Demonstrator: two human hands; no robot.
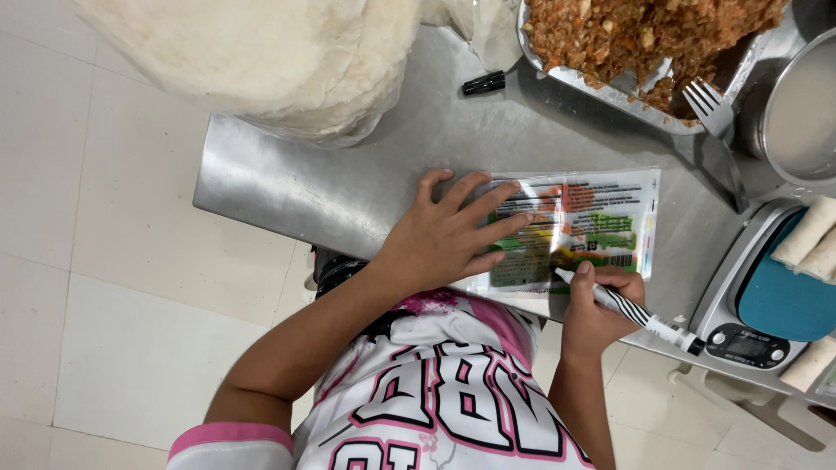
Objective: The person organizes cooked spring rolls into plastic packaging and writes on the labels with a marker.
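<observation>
1. A person in a pink, white and black jersey leans over a steel worktop (287, 187), seen from above by the head camera, and marks a clear plastic packet (601, 222) with a printed orange and green label.
2. The packet lies flat near the front edge of the worktop, just in front of the person's chest. It looks flat and empty, though glare on the film hides part of it.
3. The left hand (440, 239) lies palm down on the packet's left half, its fingers (496, 209) spread open and pressing the film still.
4. The right hand (601, 309) is closed around a white marker pen (631, 309) with black stripes. The tip touches the packet's lower edge, just right of the left hand.
5. The pen's black cap (484, 83) lies well apart at the back of the worktop, so the pen is uncapped and in use.
6. Judged from this view, the marking is in hand. Whether any stroke is already down cannot be told, since hand and glare cover the spot.
7. A stack of pale round wrappers (279, 52) sits at the top left. A metal tray (610, 87) of brownish minced filling holds a white plastic fork (710, 104) at the top right.
8. Rolled white pieces (810, 239) rest on a blue-topped digital scale (758, 305) at the right. They are not in the packet.
</observation>
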